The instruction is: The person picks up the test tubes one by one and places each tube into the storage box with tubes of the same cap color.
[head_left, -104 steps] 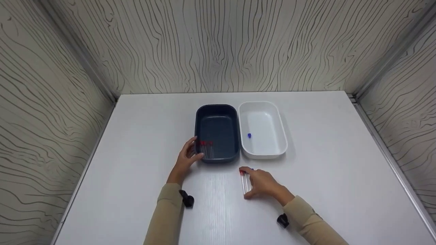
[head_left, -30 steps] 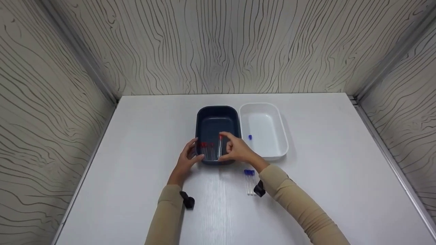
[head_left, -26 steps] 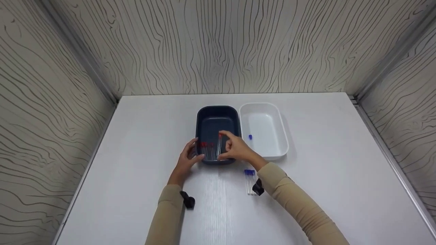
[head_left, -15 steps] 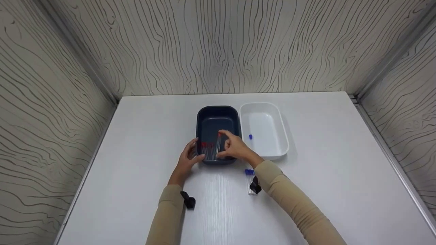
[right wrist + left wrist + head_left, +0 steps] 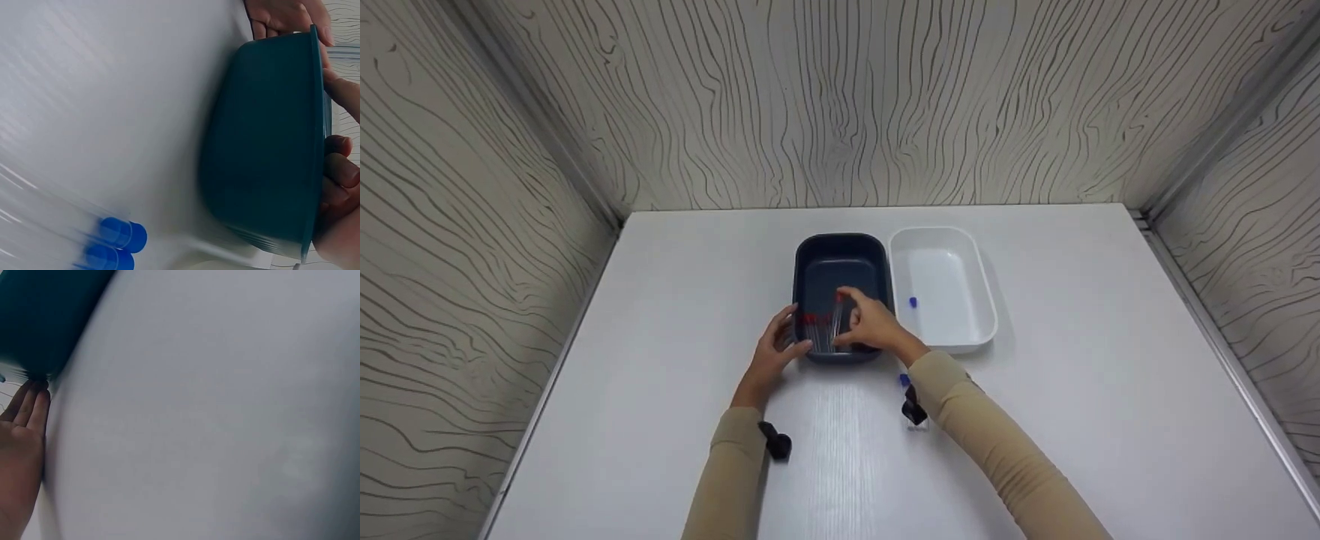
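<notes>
At the near left corner of a dark blue plastic basin [image 5: 841, 274], my left hand [image 5: 769, 352] grips the rim. Its thumb lies over the near edge, and its fingers press the outer wall [image 5: 50, 315]. Inside the basin, my right hand [image 5: 876, 324] pinches a clear test tube with a red cap [image 5: 838, 319] lengthwise, forefinger at the cap and thumb at the bottom end. Several red-capped test tubes [image 5: 812, 330] lie side by side to its left on the basin floor. Blue-capped test tubes [image 5: 121, 235] rest on the table, partly hidden in the head view by the right wrist and its camera.
A white basin [image 5: 952, 281] stands against the dark one on its right, with a small blue cap-like piece [image 5: 913, 302] inside. The white table [image 5: 660, 337] is bounded by patterned panels [image 5: 840, 105] at the back and sides.
From the table in front, my right hand has brought the red-capped tube into the dark basin, then shifted slightly left toward the other tubes. The left hand keeps its place on the rim.
</notes>
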Demonstrator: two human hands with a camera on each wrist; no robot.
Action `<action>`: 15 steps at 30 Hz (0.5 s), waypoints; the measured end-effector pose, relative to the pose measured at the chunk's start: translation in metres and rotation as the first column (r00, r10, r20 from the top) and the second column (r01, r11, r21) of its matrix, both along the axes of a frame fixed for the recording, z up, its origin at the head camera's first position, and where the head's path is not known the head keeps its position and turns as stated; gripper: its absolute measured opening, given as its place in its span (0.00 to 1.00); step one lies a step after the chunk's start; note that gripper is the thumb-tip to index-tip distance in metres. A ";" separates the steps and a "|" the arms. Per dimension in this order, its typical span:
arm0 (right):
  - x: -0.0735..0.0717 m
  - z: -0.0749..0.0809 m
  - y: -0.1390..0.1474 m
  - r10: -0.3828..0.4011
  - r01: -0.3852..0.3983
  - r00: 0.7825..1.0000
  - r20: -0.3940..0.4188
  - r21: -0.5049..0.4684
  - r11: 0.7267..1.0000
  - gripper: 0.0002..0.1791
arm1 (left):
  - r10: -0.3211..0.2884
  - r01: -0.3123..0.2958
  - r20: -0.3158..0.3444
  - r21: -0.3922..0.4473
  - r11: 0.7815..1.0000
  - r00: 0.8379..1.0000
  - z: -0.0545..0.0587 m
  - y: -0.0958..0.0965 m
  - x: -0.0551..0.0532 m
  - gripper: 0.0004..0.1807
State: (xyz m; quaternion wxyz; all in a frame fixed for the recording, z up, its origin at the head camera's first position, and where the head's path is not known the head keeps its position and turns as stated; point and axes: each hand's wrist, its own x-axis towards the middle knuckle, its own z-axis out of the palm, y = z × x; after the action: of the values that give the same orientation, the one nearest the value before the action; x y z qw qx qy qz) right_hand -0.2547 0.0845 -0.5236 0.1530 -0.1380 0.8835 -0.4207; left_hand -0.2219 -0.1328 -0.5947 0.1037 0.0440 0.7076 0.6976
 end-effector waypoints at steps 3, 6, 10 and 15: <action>0.000 -0.002 -0.002 -0.009 0.009 1.000 0.006 0.042 0.999 0.51 | -0.015 0.015 -0.004 -0.008 1.000 1.000 0.011 -0.001 0.004 0.42; 0.000 -0.004 -0.004 -0.006 0.006 1.000 -0.003 0.077 0.997 0.51 | -0.024 0.024 -0.010 -0.011 1.000 1.000 0.019 -0.001 0.007 0.42; -0.001 -0.005 -0.006 -0.001 0.003 1.000 -0.031 0.082 0.997 0.51 | -0.025 0.025 -0.022 -0.001 1.000 0.999 0.022 0.000 0.008 0.42; -0.003 -0.008 -0.008 -0.004 0.006 1.000 -0.020 0.082 0.997 0.51 | -0.001 0.001 -0.003 0.010 1.000 1.000 0.014 0.000 0.005 0.42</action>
State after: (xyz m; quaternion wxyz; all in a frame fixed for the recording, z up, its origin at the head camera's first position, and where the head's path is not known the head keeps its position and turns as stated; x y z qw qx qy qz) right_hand -0.2576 0.0770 -0.5316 0.1488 -0.1335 0.9017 -0.3833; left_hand -0.2172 -0.1327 -0.5807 0.1028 0.0459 0.7043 0.7009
